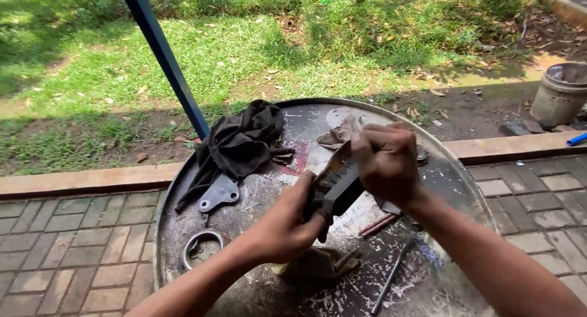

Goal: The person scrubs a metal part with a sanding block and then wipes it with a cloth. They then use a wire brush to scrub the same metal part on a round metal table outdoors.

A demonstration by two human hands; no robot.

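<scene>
One scratched drum top [257,292], paving [73,231], grass [232,48].

Sunlit grass [244,54] glaring bright at upper frame; foreground in even shade; slight blur on hands; mild edge distortion.

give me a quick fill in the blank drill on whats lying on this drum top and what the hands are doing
1. Both hands grip a dark metal part above the round top of a metal ____.
2. The black cloth lies on the drum's far ____ side.
3. The left hand is ____ to the camera than the right hand.
4. A metal ring lies near the drum's ____ edge.

Missing words: drum; left; nearer; left
</scene>
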